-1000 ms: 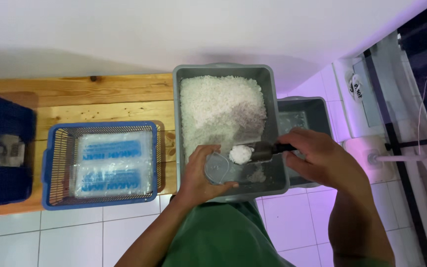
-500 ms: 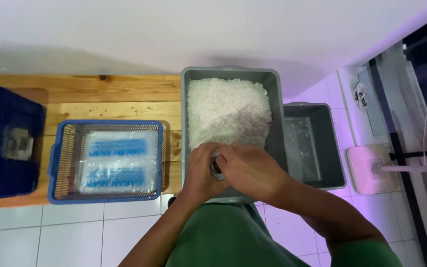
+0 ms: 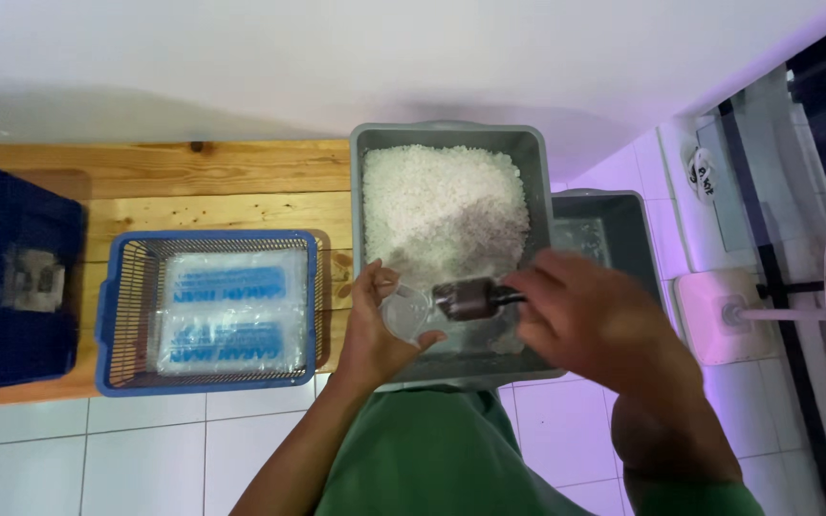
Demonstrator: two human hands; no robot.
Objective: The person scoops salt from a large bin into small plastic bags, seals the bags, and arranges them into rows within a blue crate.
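White tiled floor and a wooden bench (image 3: 193, 182) are lying under me, with a grey tub (image 3: 444, 139) of white grains (image 3: 437, 205) sitting just past my chest. Over the tub's near edge my left hand (image 3: 370, 330) is cupping a small clear bag (image 3: 405, 313), its mouth facing right. My right hand (image 3: 590, 320) is gripping a dark scoop (image 3: 470, 298), its long axis running left-right, bowl touching that mouth.

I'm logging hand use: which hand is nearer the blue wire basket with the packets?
Left. The left hand holds a clear bag just right of the blue wire basket; the right hand, gripping a scoop, is farther right.
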